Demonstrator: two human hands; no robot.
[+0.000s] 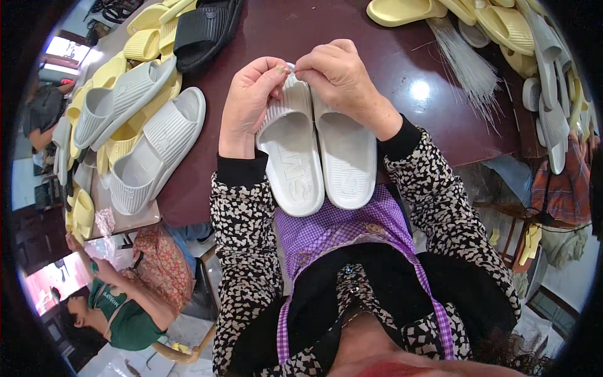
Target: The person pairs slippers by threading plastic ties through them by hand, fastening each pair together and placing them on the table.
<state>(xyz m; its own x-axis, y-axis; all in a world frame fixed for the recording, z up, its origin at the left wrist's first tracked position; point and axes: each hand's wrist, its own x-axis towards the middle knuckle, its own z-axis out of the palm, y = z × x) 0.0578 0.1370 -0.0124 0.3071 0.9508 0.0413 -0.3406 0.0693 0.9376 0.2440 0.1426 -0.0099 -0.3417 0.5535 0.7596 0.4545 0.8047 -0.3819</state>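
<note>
A pair of pale grey slide slippers lies side by side at the table's near edge, toes pointing away from me. Over the toe of the left slipper (292,163), my left hand (249,100) is closed in a pinch. My right hand (345,78) pinches too, its fingertips close to the left ones, and it covers much of the toe end of the right slipper (349,166). Whatever the fingertips hold is too small to make out. A fan-shaped bundle of thin whitish plastic strands (461,66) rests to the right of my hands.
Grey slippers (169,141), yellow slippers (141,45) and a black slipper (206,34) are heaped at the left. More yellow slippers (502,28) and grey ones (553,125) line the right side. A person in a green top (135,320) is at lower left.
</note>
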